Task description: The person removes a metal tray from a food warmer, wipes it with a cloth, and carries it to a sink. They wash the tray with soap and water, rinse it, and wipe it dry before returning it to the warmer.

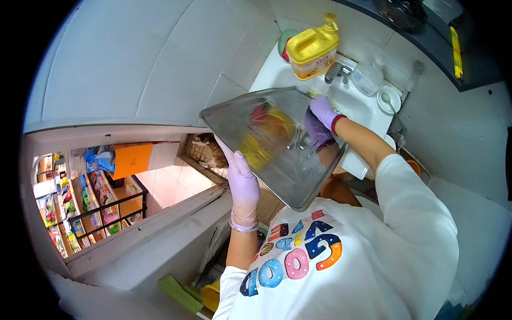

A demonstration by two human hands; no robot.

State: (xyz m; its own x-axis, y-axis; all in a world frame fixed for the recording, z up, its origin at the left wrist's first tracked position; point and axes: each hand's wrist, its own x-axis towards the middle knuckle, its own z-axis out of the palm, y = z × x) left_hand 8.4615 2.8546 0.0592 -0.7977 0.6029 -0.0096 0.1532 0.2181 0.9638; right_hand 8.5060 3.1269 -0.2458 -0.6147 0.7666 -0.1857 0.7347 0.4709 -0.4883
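Note:
A shiny rectangular metal tray [276,160] is tilted in front of me, partly over the white sink [364,108]. My left hand [244,184], in a thin lilac glove, grips its left edge. My right hand [323,110], gloved alike with a dark red band at the wrist, presses against the tray's upper right part with bent fingers. Something yellow shows by those fingertips; whether the hand holds it is hidden. The tray's surface mirrors the purple glove and yellow and red shapes.
A yellow pump jug [313,52] stands at the sink's back corner beside the metal faucet [338,73]. Right of the faucet are a clear plastic bottle [367,76] and a white cup with a spoon [389,100]. A cat [216,152] lies by the doorway; stocked shelves [100,200] stand beyond.

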